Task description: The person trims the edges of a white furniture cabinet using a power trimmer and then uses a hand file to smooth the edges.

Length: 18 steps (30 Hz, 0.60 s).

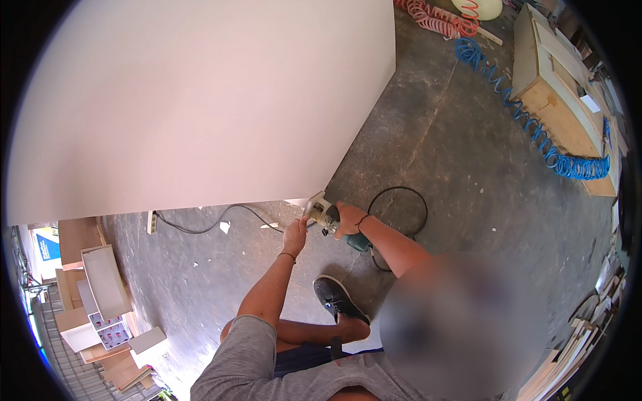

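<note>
My right hand [349, 219] is wrapped round the body of a trim router [359, 242], a corded power tool with a dark green motor housing and a metal base. The fingers of my left hand [295, 236] close on the side of its base. The router is tilted, its base against the near corner of a large white panel [221, 107]. The cutting bit is hidden from this view. A black cord loops from the tool onto the floor on the right.
A power strip [152, 222] lies by the panel's left end. Cut boards [107, 284] are piled at the left. Blue coiled air hose [578, 166] drapes over a wooden cabinet [562, 113] at the right; red coiled hose [435, 19] lies at the far side. My shoe [332, 297] is below the router.
</note>
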Available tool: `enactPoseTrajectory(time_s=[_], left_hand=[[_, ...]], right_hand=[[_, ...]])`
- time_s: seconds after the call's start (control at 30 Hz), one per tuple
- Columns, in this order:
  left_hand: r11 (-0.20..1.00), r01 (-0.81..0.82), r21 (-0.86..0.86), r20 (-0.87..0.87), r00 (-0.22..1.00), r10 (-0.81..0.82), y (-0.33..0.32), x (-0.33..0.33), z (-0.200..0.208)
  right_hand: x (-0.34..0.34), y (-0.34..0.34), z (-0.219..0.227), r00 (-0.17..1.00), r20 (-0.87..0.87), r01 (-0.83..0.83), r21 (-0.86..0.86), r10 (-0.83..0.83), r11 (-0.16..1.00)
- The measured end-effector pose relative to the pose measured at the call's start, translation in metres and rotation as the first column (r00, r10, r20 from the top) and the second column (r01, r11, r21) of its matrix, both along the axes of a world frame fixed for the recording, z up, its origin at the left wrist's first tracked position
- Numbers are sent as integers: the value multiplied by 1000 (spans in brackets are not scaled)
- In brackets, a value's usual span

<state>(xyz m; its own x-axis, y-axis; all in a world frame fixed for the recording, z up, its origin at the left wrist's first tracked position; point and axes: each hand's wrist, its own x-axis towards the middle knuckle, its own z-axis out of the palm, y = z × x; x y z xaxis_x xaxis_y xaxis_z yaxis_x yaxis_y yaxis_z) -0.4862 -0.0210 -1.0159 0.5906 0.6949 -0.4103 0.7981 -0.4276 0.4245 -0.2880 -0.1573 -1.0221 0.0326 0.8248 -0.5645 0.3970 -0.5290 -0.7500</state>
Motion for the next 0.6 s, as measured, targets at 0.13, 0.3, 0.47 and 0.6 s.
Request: enactPoseTrajectory(time_s=[0.13, 0.3, 0.47, 0.6], left_hand=[[1000, 19, -2, 17, 1000, -19, -1, -1, 1], [999, 49, -4, 11, 999, -49, 1, -2, 0], [999, 37, -18, 17, 999, -37, 2, -4, 0], [999, 43, -5, 22, 999, -43, 2, -5, 0]], right_hand=[[-1, -2, 3, 1000, 20, 19, 21, -20, 1000], [-3, -1, -3, 1000, 13, 2, 41, -3, 999], [-5, -1, 3, 1000, 14, 13, 11, -13, 1000], [-4, -3, 9, 1000, -4, 13, 15, -13, 1000]])
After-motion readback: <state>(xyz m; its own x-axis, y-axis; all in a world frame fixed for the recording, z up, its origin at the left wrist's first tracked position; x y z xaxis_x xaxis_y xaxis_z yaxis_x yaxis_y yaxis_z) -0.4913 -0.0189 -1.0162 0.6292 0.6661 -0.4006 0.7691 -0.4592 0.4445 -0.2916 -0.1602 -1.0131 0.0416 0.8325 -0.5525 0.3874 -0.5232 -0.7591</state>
